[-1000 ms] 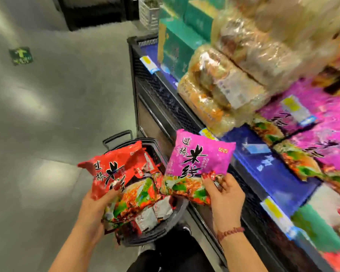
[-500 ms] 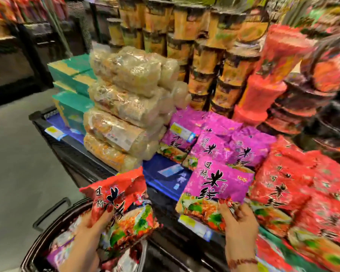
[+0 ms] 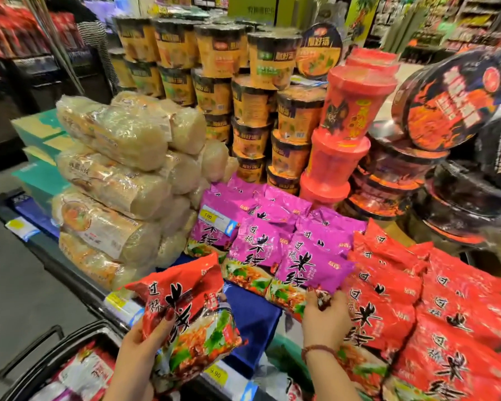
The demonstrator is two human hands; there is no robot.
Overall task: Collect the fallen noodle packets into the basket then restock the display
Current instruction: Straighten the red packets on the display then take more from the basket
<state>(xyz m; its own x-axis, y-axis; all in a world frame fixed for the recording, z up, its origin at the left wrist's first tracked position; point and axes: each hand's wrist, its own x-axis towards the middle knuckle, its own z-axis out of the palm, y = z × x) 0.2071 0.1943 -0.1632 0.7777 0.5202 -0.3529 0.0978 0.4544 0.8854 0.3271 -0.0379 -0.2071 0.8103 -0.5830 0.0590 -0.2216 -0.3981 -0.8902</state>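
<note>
In basket: few noodle pkts

Light: bright, even, from overhead; colours saturated.
Glare: white sheen on clear-wrapped noodle bundles, left; softer gloss on purple packet.
Shadow: floor, near left, dim.
Blur: black bowls, right edge, smeared; far shelves soft.
Distortion: wide-angle bowing at edges.
Sharpest: red packet print, near centre.
</note>
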